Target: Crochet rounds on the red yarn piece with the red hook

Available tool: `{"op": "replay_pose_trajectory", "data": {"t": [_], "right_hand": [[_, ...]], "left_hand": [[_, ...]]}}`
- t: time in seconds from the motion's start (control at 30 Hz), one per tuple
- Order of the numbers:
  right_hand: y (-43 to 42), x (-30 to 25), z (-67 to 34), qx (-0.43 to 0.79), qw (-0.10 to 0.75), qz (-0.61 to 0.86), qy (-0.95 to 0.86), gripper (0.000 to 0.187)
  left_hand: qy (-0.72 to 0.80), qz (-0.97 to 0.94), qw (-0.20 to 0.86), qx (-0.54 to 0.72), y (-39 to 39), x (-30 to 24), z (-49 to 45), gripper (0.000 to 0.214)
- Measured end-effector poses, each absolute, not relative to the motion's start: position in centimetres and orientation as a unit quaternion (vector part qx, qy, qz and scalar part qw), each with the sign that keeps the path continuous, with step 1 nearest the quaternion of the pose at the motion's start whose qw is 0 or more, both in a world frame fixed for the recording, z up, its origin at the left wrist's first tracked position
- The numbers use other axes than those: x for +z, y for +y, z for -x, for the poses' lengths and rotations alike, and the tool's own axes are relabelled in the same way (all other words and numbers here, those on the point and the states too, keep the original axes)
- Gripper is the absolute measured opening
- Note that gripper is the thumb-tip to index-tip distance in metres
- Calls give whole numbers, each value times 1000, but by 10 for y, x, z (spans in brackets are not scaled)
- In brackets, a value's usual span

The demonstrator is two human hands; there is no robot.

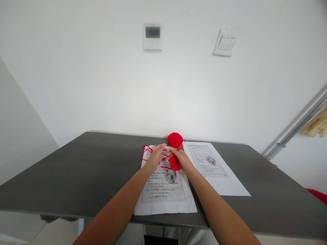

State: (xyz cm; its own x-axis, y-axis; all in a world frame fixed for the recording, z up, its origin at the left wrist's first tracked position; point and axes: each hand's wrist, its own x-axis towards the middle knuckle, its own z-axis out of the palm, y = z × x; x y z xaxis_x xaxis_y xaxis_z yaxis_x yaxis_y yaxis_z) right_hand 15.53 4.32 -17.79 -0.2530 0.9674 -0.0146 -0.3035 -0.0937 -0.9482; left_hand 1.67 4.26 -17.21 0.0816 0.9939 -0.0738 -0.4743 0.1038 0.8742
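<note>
My right hand (182, 160) grips a crochet hook (180, 147) with a red handle, its thin metal end pointing down and left towards my other hand. Below the fingers of that hand hangs a piece of red crochet work (174, 163). Just to the left, my left hand (157, 156) has its fingers bent around a strand of red yarn; exactly how the strand runs between them is too small to tell. Loose red yarn (146, 148) loops over the paper beside my left hand. A red ball of yarn (175, 140) sits right behind both hands.
A printed sheet (163, 207) lies under my hands on the dark grey table (76, 177). Another printed sheet (224, 183) lies to the right. The white wall (114, 85) behind the table carries a small panel with a screen (152, 36) and a light switch (226, 43).
</note>
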Motion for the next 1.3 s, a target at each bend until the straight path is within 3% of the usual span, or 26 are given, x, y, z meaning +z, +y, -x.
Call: {"op": "replay_pose_trajectory", "data": {"t": [0.17, 0.43, 0.6, 0.77, 1.17, 1.3], "right_hand": [[46, -184, -157, 631, 484, 388, -465, 44], [43, -189, -152, 621, 464, 397, -492, 41], [41, -185, -151, 613, 457, 411, -496, 42], [39, -179, -151, 600, 481, 407, -492, 41], [41, -172, -157, 568, 575, 389, -443, 41], [42, -170, -161, 572, 589, 380, -425, 42]], "left_hand": [[292, -301, 706, 571, 42, -155, 3, 27], [158, -306, 757, 555, 23, -136, 5, 45], [184, -427, 659, 592, 28, -144, -4, 64], [243, -482, 581, 609, 36, -158, -9, 65], [405, -636, 398, 522, 37, -173, -13, 25], [442, -664, 360, 484, 35, -169, -12, 27]]}}
